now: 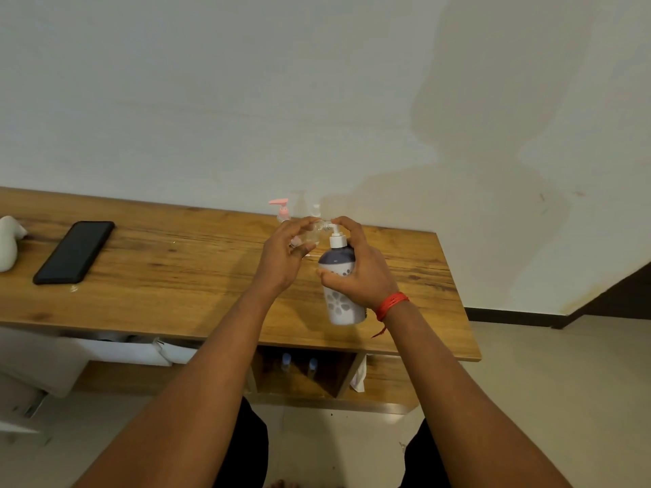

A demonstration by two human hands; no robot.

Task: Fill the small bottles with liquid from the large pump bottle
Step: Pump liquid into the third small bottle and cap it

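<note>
**A:** Head view first: which way does the large pump bottle (pixel 341 276) stand?

**B:** Its long axis is near upright, leaning slightly away from the person. It is smooth white plastic with grey flower prints, a dark blue shoulder and a white pump. The spout points to the person's left.

**A:** And the hands?

**B:** The right hand (pixel 363 276) has a closed grip round the bottle's middle, with one finger up on the pump head. The left hand (pixel 283 253), just left of the pump bottle, pinches a small clear plastic bottle (pixel 314 232) in curled fingers at the spout tip. That bottle looks tipped sideways with its mouth toward the spout, but it is too blurred to be sure.

**A:** Where is the pump bottle?

**B:** Over the right half of the grained wooden surface (pixel 176 297). I cannot tell whether its base touches.

**A:** Counts?

**B:** One pump bottle, and one clear bottle in hand. One small bottle with a pink pump (pixel 283 210) stands just behind the pump bottle, by the wall. Two blue-capped bottles (pixel 286 361) stand in an open wooden shelf (pixel 310 382) below it. Well to its left lie one flat black phone (pixel 74 251) and, beyond that, one rounded white object (pixel 7 244). One red thread (pixel 391 303) circles the right wrist.
</note>
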